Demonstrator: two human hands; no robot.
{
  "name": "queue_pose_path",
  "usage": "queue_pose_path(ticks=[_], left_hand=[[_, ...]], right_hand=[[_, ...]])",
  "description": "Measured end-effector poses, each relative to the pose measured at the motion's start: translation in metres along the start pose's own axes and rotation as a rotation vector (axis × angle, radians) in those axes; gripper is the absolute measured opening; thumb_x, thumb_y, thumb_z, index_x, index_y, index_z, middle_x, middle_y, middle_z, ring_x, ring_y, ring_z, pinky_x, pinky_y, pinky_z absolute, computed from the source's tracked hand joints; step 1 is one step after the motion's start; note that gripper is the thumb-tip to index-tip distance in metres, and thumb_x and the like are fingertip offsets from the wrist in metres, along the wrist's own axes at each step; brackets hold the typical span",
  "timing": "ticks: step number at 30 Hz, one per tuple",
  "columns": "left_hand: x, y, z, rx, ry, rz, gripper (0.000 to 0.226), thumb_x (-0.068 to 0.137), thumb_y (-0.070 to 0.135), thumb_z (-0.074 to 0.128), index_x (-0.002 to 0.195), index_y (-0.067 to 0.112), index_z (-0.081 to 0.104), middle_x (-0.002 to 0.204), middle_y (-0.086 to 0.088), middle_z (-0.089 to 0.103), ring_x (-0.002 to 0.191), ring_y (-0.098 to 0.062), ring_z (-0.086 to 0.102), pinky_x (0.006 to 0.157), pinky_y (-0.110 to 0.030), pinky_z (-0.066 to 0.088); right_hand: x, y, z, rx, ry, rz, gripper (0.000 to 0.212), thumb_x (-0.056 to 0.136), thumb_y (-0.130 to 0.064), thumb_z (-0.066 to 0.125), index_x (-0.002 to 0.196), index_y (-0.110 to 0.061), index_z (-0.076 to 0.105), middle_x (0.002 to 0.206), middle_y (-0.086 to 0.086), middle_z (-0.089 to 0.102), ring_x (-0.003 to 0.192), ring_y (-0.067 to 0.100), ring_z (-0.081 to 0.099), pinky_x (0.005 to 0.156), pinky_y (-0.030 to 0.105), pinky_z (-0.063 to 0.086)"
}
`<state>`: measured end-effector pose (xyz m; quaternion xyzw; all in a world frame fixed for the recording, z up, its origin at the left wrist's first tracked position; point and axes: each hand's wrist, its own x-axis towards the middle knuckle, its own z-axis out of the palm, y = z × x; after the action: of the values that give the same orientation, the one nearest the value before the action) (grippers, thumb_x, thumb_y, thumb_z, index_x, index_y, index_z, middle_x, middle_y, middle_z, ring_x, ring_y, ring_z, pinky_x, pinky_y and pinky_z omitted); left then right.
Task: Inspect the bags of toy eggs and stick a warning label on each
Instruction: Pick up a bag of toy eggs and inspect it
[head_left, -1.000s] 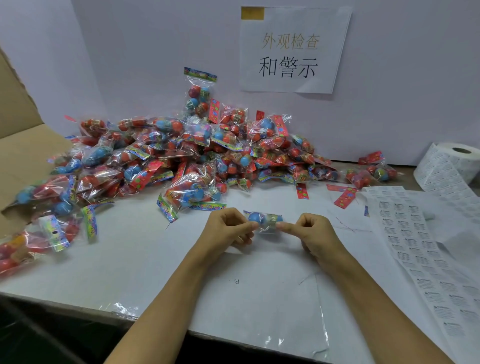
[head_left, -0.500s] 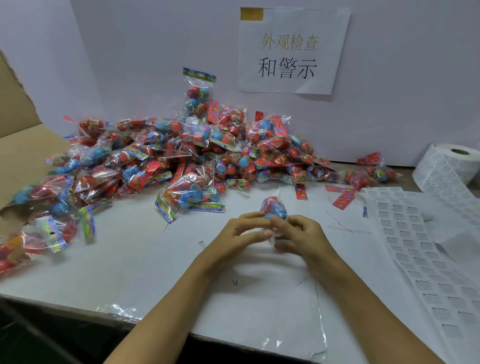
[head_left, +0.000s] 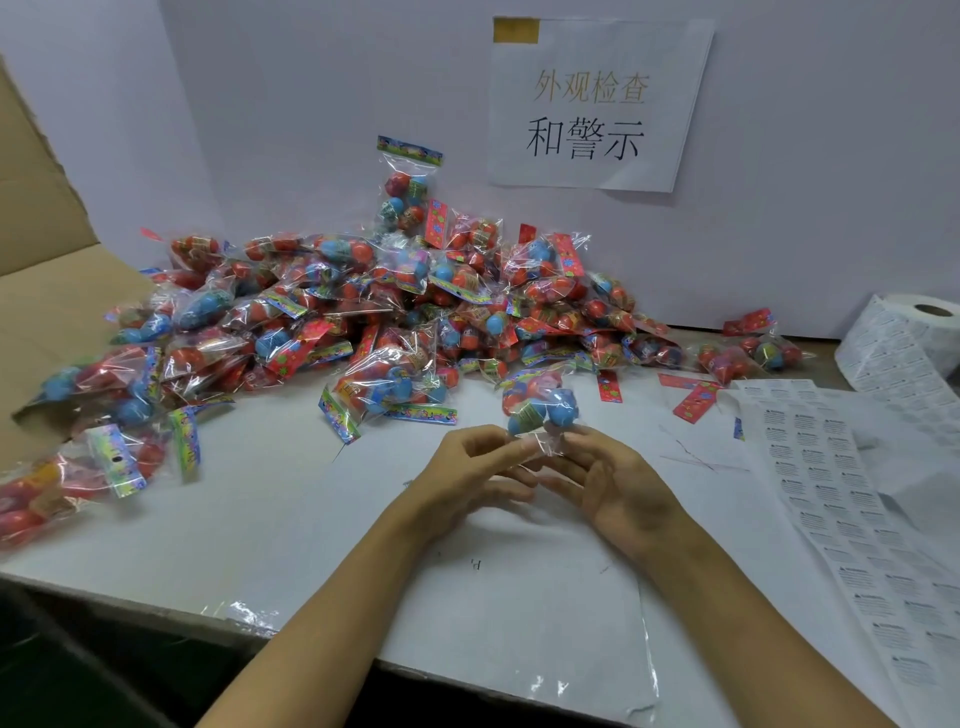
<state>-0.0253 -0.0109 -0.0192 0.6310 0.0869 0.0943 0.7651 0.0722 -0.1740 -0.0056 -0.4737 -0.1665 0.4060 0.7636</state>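
Observation:
A small clear bag of toy eggs (head_left: 540, 410), with blue and red eggs inside, stands upright above the table at centre. My left hand (head_left: 467, 467) and my right hand (head_left: 613, 478) both pinch its lower plastic edge with their fingertips. A big heap of the same bags (head_left: 395, 317) fills the back of the table. White sheets of small printed warning labels (head_left: 841, 493) lie to the right of my hands.
A label roll (head_left: 919, 332) stands at the far right. An open cardboard box flap (head_left: 41, 291) holds more bags at left. A paper sign (head_left: 597, 104) hangs on the wall. The white table's front edge (head_left: 156, 597) runs below my forearms.
The bag was stretched sideways between my hands. My hands came together and turned it upright, and it now sits higher with both hands pinching its bottom.

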Motion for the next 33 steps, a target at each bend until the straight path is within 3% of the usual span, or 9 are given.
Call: queue_pose_path(ticks=[5,9,12,15,20,24,27,33], left_hand=[[0.002,-0.002,0.000,-0.078,0.064,0.023,0.013,0.078,0.010,0.083,0.081,0.010,0.071,0.081,-0.010,0.068,0.072,-0.021,0.066,0.066,-0.031,0.058],[0.002,-0.003,-0.004,-0.091,0.044,-0.006,0.024,0.084,-0.015,0.071,0.081,0.008,0.066,0.083,-0.016,0.068,0.071,-0.025,0.069,0.067,-0.035,0.061],[0.001,0.000,-0.002,-0.100,0.014,-0.053,0.019,0.084,-0.007,0.076,0.081,0.006,0.062,0.087,-0.019,0.068,0.077,-0.027,0.071,0.071,-0.037,0.062],[0.001,0.001,-0.001,-0.099,0.021,-0.065,0.023,0.079,0.010,0.083,0.083,0.005,0.060,0.088,-0.020,0.071,0.078,-0.028,0.072,0.070,-0.036,0.061],[0.001,0.000,-0.003,-0.081,0.043,-0.066,0.016,0.073,0.009,0.085,0.073,0.005,0.070,0.085,-0.023,0.072,0.073,-0.030,0.073,0.067,-0.033,0.061],[0.001,0.004,-0.008,-0.065,0.016,-0.076,0.014,0.071,0.013,0.085,0.078,0.004,0.078,0.085,-0.022,0.074,0.077,-0.030,0.076,0.068,-0.032,0.062],[-0.001,0.007,-0.013,-0.076,0.007,-0.076,0.016,0.075,0.014,0.083,0.083,0.001,0.078,0.088,-0.024,0.075,0.082,-0.030,0.077,0.070,-0.031,0.062],[-0.002,0.009,-0.019,-0.110,-0.023,-0.068,0.011,0.083,0.011,0.076,0.087,0.001,0.078,0.096,-0.027,0.075,0.093,-0.034,0.076,0.074,-0.030,0.062]], right_hand=[[0.000,-0.002,-0.004,-0.332,0.195,-0.017,0.017,0.092,-0.008,0.064,0.100,-0.008,0.078,0.087,0.005,0.071,0.074,0.015,0.060,0.057,0.025,0.042],[-0.004,0.000,-0.002,-0.454,0.208,0.043,0.028,0.087,-0.033,0.076,0.091,-0.005,0.075,0.071,0.004,0.065,0.056,0.013,0.052,0.047,0.022,0.039],[-0.004,0.004,0.000,-0.516,0.212,0.000,0.023,0.082,-0.029,0.081,0.079,-0.009,0.070,0.064,0.003,0.057,0.052,0.013,0.045,0.045,0.021,0.036],[-0.005,0.004,-0.002,-0.514,0.196,-0.011,0.022,0.081,-0.027,0.082,0.086,-0.007,0.073,0.065,0.002,0.061,0.054,0.012,0.050,0.047,0.021,0.039],[-0.002,0.002,-0.007,-0.389,0.184,-0.007,0.025,0.073,-0.014,0.084,0.092,0.000,0.075,0.073,0.011,0.071,0.059,0.015,0.067,0.055,0.021,0.054],[-0.001,-0.007,-0.011,-0.378,0.122,0.032,0.037,0.065,-0.019,0.084,0.094,0.002,0.075,0.077,0.013,0.073,0.064,0.018,0.071,0.058,0.022,0.057],[-0.001,-0.013,-0.015,-0.312,0.098,0.045,0.040,0.068,-0.015,0.080,0.103,0.003,0.073,0.082,0.016,0.075,0.071,0.020,0.075,0.059,0.021,0.058],[-0.003,-0.020,-0.022,-0.267,0.064,0.029,0.036,0.093,0.004,0.062,0.129,-0.002,0.059,0.099,0.026,0.075,0.085,0.028,0.077,0.064,0.024,0.061]])
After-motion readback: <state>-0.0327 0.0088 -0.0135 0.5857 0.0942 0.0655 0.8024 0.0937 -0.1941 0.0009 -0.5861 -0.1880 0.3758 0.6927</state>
